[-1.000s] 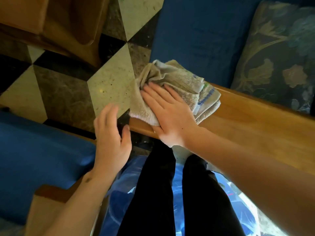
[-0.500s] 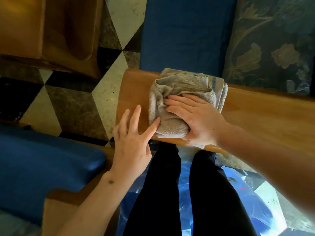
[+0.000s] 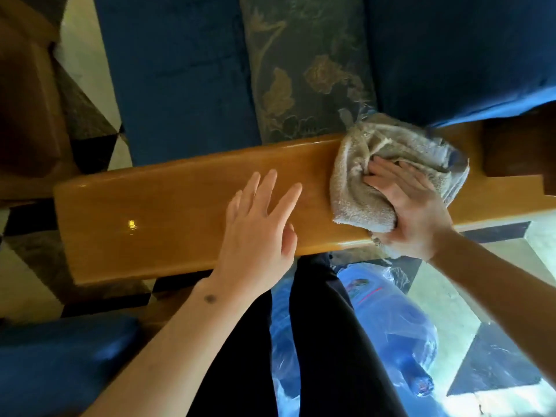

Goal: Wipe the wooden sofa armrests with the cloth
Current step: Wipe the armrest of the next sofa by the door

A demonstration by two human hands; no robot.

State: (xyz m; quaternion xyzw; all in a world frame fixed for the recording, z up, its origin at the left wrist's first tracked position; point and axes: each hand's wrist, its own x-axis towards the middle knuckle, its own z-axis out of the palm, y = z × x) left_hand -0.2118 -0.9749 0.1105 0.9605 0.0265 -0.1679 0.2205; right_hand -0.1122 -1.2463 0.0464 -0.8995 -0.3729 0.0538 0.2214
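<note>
**Cloth swept from the front end toward the back of the armrest**

Head camera: The right hand (image 3: pixel 412 212) presses flat on the bunched beige cloth (image 3: pixel 388 173), fingers spread over the top and the palm wrapped over the near edge, so it is pinning the cloth down rather than fisting it. The cloth now sits toward the back end of the wooden armrest (image 3: pixel 168 212), close to where the rail meets the upright post at the right. A second ago it was hanging over the front end of the same rail, and half a second ago it was only a little way in from that end; so one long stroke has run most of the rail's length. The left hand (image 3: pixel 258 236) lies open and empty on the middle of the rail, fingers fanned, well clear of the cloth, having come up from beside the rail to rest on it.

I judge this top face nearly covered by the pass, with the last stretch by the post and the edges still to do.

No brand, label or readable writing shows anywhere; the patterned cushion (image 3: pixel 304 73) behind the rail carries only a floral design.
</note>
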